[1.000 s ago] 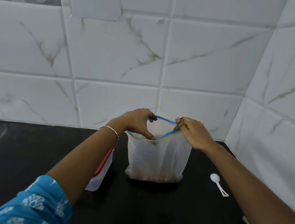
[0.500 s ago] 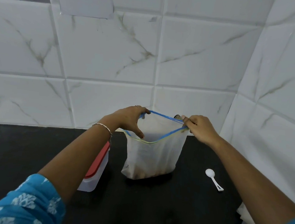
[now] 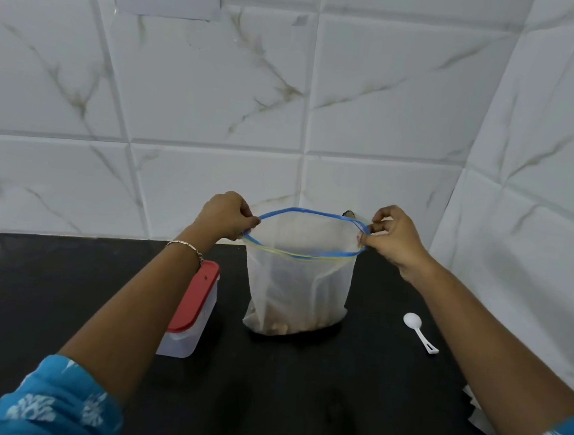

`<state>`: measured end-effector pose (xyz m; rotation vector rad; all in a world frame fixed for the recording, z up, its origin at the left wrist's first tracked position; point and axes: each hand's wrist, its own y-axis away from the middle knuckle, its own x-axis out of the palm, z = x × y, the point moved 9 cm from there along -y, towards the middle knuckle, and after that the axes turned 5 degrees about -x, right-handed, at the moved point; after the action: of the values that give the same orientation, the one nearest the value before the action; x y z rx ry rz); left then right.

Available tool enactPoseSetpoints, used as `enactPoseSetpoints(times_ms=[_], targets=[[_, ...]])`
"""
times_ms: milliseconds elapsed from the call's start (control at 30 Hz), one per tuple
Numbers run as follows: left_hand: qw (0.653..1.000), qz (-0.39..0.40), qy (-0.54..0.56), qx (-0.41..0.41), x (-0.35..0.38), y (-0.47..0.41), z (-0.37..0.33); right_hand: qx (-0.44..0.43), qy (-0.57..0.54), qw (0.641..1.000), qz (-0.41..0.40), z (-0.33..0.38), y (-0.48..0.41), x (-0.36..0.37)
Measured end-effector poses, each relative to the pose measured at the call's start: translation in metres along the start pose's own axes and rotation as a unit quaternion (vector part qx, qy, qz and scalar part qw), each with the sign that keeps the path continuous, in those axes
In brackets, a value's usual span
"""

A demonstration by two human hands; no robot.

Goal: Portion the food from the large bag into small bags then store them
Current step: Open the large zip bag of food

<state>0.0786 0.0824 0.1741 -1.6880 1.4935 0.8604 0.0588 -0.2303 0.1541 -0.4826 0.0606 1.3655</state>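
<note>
1. The large bag (image 3: 299,287) – upright on the surface (image 3: 282,388) – is pinched at its rim by fingers of the left hand (image 3: 225,216) and right hand (image 3: 393,236).
2. Its mouth is now stretched wider than before – portioning can be begun.

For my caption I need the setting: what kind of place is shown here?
Most likely a home kitchen counter: a black worktop in a corner of white marble-look wall tiles, with a zip bag of food, a red-lidded container and a white scoop on it.
</note>
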Motion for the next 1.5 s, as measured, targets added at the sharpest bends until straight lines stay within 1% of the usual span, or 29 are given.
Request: enactPoseSetpoints(times_ms=[67, 100, 133, 200, 233, 300, 367, 433, 467, 533, 600, 667, 700, 767, 800, 833, 900, 1000, 1033, 1067, 1100, 1133, 1167, 1233, 1300, 1367, 1400, 1433, 1500], targets=[[0.995, 0.005, 0.096, -0.028, 0.005, 0.004, 0.009, 0.048, -0.068, 0.996, -0.028, -0.013, 0.004, 0.000], [0.987, 0.014, 0.151, -0.043, 0.009, 0.009, 0.012, 0.068, -0.088, 0.993, -0.035, -0.018, 0.007, 0.000], [0.973, 0.027, 0.222, -0.063, 0.016, 0.013, 0.014, 0.083, -0.099, 0.991, -0.039, -0.022, 0.009, 0.001], [0.919, 0.062, 0.374, -0.111, 0.030, 0.025, 0.018, 0.097, -0.100, 0.990, -0.035, -0.028, 0.014, 0.003], [0.890, 0.076, 0.430, -0.133, 0.037, 0.029, 0.020, 0.098, -0.095, 0.990, -0.032, -0.030, 0.015, 0.004], [0.833, 0.105, 0.516, -0.170, 0.053, 0.033, 0.023, 0.105, -0.096, 0.989, -0.025, -0.035, 0.017, 0.007], [0.759, 0.127, 0.605, -0.204, 0.068, 0.036, 0.024, 0.138, -0.139, 0.981, -0.010, -0.039, 0.019, 0.014], [0.689, 0.138, 0.672, -0.236, 0.078, 0.038, 0.027, 0.201, -0.216, 0.956, 0.014, -0.042, 0.024, 0.027], [0.659, 0.137, 0.697, -0.247, 0.082, 0.038, 0.028, 0.236, -0.258, 0.937, 0.022, -0.045, 0.026, 0.034], [0.612, 0.134, 0.730, -0.272, 0.090, 0.036, 0.029, 0.296, -0.335, 0.894, 0.025, -0.050, 0.032, 0.046], [0.595, 0.129, 0.739, -0.289, 0.094, 0.035, 0.027, 0.326, -0.377, 0.867, 0.018, -0.052, 0.033, 0.051], [0.610, 0.124, 0.726, -0.294, 0.094, 0.037, 0.022, 0.335, -0.401, 0.853, 0.006, -0.053, 0.029, 0.053], [0.609, 0.111, 0.728, -0.294, 0.092, 0.036, 0.020, 0.338, -0.412, 0.846, -0.001, -0.053, 0.025, 0.054], [0.582, 0.099, 0.753, -0.292, 0.090, 0.038, 0.012, 0.350, -0.433, 0.830, -0.025, -0.058, 0.015, 0.057], [0.557, 0.098, 0.774, -0.287, 0.088, 0.038, 0.007, 0.353, -0.445, 0.822, -0.040, -0.062, 0.008, 0.059], [0.557, 0.091, 0.775, -0.285, 0.086, 0.039, 0.003, 0.352, -0.457, 0.816, -0.050, -0.063, 0.003, 0.060], [0.574, 0.070, 0.768, -0.277, 0.083, 0.032, 0.004, 0.338, -0.476, 0.810, -0.058, -0.064, -0.006, 0.062], [0.569, 0.067, 0.771, -0.278, 0.089, 0.012, 0.008, 0.302, -0.470, 0.828, -0.041, -0.054, -0.012, 0.063], [0.576, 0.065, 0.764, -0.283, 0.092, 0.006, 0.011, 0.293, -0.464, 0.835, -0.032, -0.049, -0.011, 0.063], [0.580, 0.065, 0.762, -0.280, 0.093, 0.004, 0.011, 0.290, -0.468, 0.834, -0.032, -0.050, -0.011, 0.064], [0.601, 0.067, 0.750, -0.269, 0.095, 0.001, 0.013, 0.287, -0.453, 0.844, -0.031, -0.051, -0.009, 0.063], [0.629, 0.065, 0.733, -0.250, 0.096, 0.000, 0.014, 0.285, -0.425, 0.859, -0.031, -0.057, -0.009, 0.063], [0.684, 0.052, 0.687, -0.239, 0.095, 0.003, 0.016, 0.286, -0.387, 0.876, -0.027, -0.064, -0.008, 0.061], [0.777, 0.030, 0.594, -0.205, 0.097, 0.001, 0.025, 0.275, -0.304, 0.912, -0.002, -0.077, -0.001, 0.059], [0.849, 0.038, 0.507, -0.148, 0.098, 0.002, 0.026, 0.242, -0.230, 0.942, 0.029, -0.077, 0.009, 0.055], [0.899, 0.049, 0.423, -0.102, 0.098, 0.005, 0.024, 0.212, -0.173, 0.960, 0.061, -0.076, 0.020, 0.052], [0.916, 0.050, 0.389, -0.083, 0.097, 0.008, 0.021, 0.206, -0.156, 0.963, 0.078, -0.077, 0.025, 0.053], [0.928, 0.051, 0.362, -0.064, 0.096, 0.010, 0.017, 0.206, -0.140, 0.964, 0.097, -0.078, 0.029, 0.052], [0.942, 0.047, 0.330, -0.041, 0.093, 0.014, 0.012, 0.222, -0.096, 0.962, 0.129, -0.085, 0.034, 0.051]])
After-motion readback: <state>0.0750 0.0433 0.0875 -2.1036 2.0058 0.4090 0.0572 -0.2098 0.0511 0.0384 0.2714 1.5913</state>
